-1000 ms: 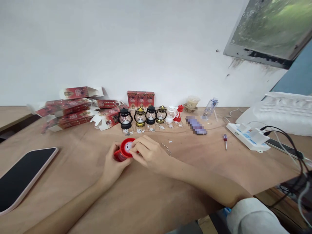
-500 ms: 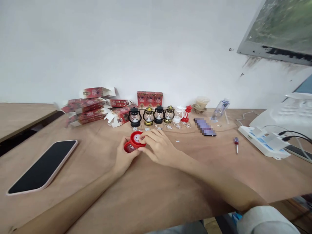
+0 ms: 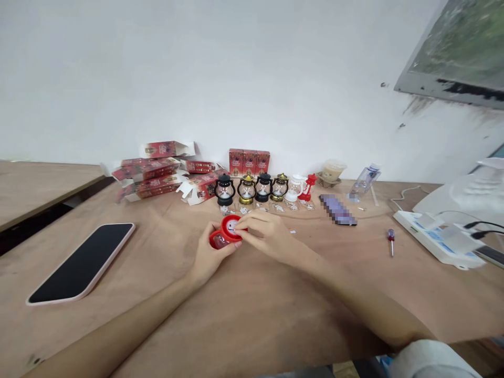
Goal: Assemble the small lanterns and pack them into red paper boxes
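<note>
My left hand (image 3: 208, 256) is wrapped round a small red lantern (image 3: 220, 241), which lies tipped so that its round base faces up and toward me. Inside the red rim of the base sits a white disc (image 3: 231, 227) with a small dark mark. The thumb and fingers of my right hand (image 3: 271, 237) are drawn together at the right edge of that base. Whatever they pinch, if anything, is too small or hidden to make out. Just beyond both hands stands a row of small lanterns (image 3: 247, 191) in black, gold, white and red.
Opened red boxes (image 3: 157, 169) are piled at the back left, and upright red boxes (image 3: 249, 163) stand behind the lanterns. A phone (image 3: 82, 265) lies at left, another (image 3: 337, 210) at right. Farther right are a bottle (image 3: 366, 179), a cup (image 3: 333, 170), a screwdriver (image 3: 391, 240) and a power strip (image 3: 437, 241).
The whole view has shifted, so everything appears a little farther right. My right fingers have drawn back slightly from the middle of the lantern's base toward its right edge.
</note>
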Motion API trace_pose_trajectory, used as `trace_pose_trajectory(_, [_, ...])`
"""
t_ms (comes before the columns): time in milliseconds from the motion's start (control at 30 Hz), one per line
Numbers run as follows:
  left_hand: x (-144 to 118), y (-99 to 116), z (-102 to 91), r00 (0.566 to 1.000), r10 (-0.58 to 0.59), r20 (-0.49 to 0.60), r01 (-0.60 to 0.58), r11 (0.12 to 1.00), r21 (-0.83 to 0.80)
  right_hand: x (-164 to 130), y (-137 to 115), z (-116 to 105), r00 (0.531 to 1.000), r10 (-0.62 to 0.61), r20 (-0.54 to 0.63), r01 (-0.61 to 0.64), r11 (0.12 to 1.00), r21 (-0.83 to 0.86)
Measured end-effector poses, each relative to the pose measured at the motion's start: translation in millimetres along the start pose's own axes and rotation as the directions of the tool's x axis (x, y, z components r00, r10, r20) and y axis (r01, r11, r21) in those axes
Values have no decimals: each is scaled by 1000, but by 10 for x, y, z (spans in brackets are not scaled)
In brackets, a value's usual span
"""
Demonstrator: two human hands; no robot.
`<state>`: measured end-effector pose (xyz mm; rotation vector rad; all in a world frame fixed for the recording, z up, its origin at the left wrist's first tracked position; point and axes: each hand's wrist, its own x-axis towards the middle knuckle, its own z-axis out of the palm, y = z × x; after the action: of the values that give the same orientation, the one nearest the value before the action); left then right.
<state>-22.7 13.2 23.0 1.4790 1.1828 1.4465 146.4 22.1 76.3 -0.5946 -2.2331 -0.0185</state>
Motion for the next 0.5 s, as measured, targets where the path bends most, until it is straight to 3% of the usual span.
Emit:
trace_pose_trajectory(333, [9,-31,-3,998,54,29,-54,999,-4,-2,-106,-11,992,-123,-17,118,974,-193])
trace_pose_trajectory(500, [-5,-29,3,998,54,32,-54,998,-14,13,-143,-47,1000,-20,-10,19,995,-100])
